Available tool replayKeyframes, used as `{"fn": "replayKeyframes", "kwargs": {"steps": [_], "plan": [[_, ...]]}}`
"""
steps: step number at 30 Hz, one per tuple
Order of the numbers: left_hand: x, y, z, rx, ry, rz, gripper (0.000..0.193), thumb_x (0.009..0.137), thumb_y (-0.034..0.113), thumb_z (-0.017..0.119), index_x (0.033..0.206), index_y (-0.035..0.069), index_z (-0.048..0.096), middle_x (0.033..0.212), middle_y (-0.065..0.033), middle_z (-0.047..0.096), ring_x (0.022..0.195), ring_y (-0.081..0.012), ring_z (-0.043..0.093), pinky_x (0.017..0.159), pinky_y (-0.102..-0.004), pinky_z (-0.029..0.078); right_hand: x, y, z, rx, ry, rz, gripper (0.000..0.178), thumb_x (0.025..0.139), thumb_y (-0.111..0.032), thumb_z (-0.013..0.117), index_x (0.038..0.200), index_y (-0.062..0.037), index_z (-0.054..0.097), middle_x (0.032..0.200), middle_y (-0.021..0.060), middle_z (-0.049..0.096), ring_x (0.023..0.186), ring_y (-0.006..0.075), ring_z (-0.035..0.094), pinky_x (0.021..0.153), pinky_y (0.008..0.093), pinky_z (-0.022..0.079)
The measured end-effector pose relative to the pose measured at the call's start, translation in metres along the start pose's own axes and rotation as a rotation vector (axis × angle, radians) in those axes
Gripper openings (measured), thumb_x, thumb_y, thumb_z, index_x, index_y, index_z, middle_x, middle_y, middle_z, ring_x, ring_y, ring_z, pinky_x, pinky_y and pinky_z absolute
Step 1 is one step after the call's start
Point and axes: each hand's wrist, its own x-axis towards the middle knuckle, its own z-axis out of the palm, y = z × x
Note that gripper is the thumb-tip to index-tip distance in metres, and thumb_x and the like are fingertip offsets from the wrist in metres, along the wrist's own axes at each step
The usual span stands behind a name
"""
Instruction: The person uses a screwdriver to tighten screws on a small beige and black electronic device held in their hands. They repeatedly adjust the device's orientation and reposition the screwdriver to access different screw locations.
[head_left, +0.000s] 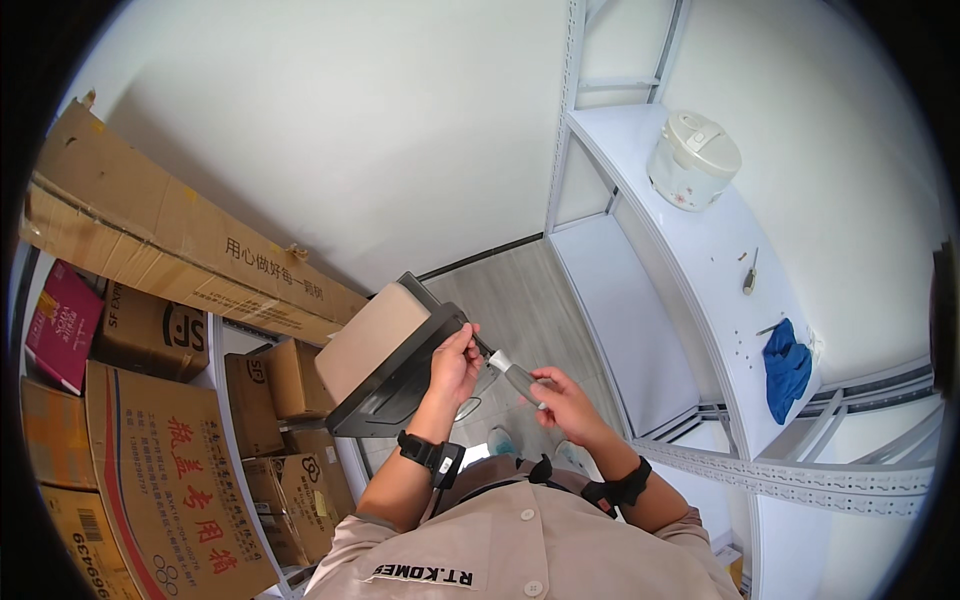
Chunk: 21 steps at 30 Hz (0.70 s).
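Observation:
My right hand is wrapped round the grey handle of a screwdriver, whose silver collar points up and left. Close to its front end, my left hand has its fingers pinched together at the edge of a black-framed piece; what sits between those fingertips is too small to make out. A tan box-like block lies against the far side of that frame. The piece is tilted, and the screwdriver's tip is hidden near the left fingers. A thin cable loop hangs below the frame.
Shelves at left hold several cardboard boxes, with a long carton on top. A white shelf curves along the right, bearing a rice cooker, another screwdriver, small screws and a blue cloth. Grey floor shows between.

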Motion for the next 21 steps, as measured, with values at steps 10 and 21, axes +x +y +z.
{"fn": "replayKeyframes", "kwargs": {"steps": [10,21], "plan": [[0.004,-0.001,-0.003,0.005,0.023,0.027,0.022,0.094,0.027,0.062,0.094,0.005,0.061,0.067,0.0061,0.047,0.058,-0.0052,0.044,0.054,-0.0210,0.038,0.004,0.000,0.007,-0.179,0.028,-0.065,0.038,0.092,-0.020,0.060,0.125,-0.0058,0.047,0.088,0.0060,0.059,0.058,0.0094,0.052,0.051,0.0254,0.042],[0.004,0.005,-0.003,-0.062,0.027,-0.007,0.024,0.094,0.027,0.058,0.094,0.004,0.062,0.067,0.0046,0.048,0.060,-0.0076,0.045,0.057,-0.0230,0.039,0.004,0.008,0.001,-0.335,0.004,-0.109,0.038,0.095,-0.021,0.055,0.125,0.0004,0.046,0.087,0.0062,0.060,0.059,0.0107,0.054,0.055,0.0254,0.044]]}}
